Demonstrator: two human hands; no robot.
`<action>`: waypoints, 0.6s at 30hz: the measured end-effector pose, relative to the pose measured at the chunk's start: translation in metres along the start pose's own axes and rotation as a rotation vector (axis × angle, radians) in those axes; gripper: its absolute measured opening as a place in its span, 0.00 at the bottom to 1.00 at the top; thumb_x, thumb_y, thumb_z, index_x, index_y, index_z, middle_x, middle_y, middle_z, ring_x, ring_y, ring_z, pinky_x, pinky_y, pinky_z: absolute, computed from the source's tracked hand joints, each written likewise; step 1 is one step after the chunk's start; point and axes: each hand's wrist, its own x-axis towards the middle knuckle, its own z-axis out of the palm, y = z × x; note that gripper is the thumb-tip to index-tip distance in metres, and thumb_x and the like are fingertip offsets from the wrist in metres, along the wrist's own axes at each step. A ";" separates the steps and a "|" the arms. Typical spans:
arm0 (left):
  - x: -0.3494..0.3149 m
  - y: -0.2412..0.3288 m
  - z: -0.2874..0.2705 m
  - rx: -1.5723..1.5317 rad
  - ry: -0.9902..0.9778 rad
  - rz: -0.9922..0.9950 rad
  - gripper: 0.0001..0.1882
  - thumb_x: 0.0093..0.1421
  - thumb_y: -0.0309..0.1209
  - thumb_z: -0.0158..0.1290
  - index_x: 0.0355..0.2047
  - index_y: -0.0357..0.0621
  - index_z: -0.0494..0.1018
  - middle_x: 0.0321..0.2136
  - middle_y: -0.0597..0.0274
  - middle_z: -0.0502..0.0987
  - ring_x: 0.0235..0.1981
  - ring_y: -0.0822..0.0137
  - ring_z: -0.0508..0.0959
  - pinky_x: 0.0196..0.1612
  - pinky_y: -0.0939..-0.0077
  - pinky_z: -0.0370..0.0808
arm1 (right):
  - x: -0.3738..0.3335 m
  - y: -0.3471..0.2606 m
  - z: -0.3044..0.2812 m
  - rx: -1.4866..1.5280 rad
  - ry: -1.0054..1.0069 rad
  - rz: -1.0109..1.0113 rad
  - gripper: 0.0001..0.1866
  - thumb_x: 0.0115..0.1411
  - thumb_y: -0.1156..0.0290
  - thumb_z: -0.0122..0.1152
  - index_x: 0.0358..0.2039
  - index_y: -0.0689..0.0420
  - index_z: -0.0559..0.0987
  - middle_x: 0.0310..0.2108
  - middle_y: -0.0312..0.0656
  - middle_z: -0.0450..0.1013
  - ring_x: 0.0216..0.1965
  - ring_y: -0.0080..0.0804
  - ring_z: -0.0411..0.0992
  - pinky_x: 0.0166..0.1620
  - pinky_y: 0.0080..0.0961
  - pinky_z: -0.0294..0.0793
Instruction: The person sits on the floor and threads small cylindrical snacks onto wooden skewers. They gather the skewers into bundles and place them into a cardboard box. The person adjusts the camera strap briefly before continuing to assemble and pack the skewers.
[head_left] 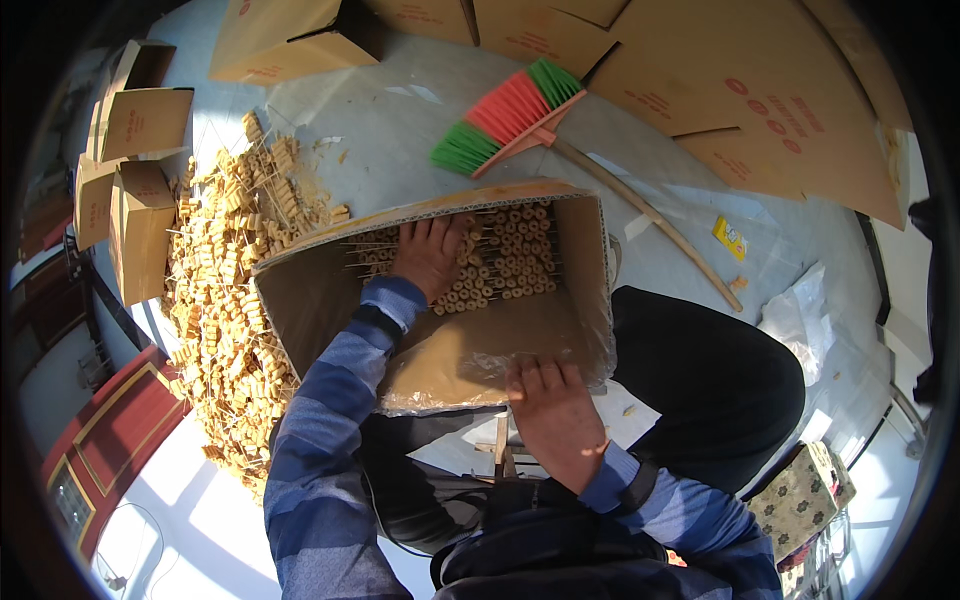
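Note:
A tilted cardboard box [490, 355] stands in front of me, its mouth toward me. Inside, rows of skewers threaded with small tan food rings [520, 255] lie stacked against the far side. My left hand [430, 258] reaches into the box, fingers stretched out and resting on the skewers; its fingertips are partly in shadow. At the near edge, my right hand [552, 415] has its fingers curled over the plastic-lined rim; its thumb is hidden. Left of the box lies a large heap of loose skewers [225, 290] with similar tan pieces.
Beyond the box lies a broom [515, 115] with red and green bristles. Large flattened cartons [720, 100] line the back right, smaller boxes [145, 215] the far left. A yellow packet [730, 238] and clear plastic bag [800, 320] are on the floor at right.

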 end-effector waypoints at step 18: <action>-0.017 0.006 -0.009 0.193 -0.094 -0.031 0.35 0.60 0.38 0.55 0.67 0.44 0.61 0.67 0.52 0.59 0.67 0.50 0.60 0.66 0.50 0.60 | 0.005 -0.009 -0.005 0.005 -0.080 0.010 0.20 0.55 0.70 0.53 0.48 0.63 0.76 0.43 0.45 0.74 0.47 0.38 0.72 0.54 0.35 0.68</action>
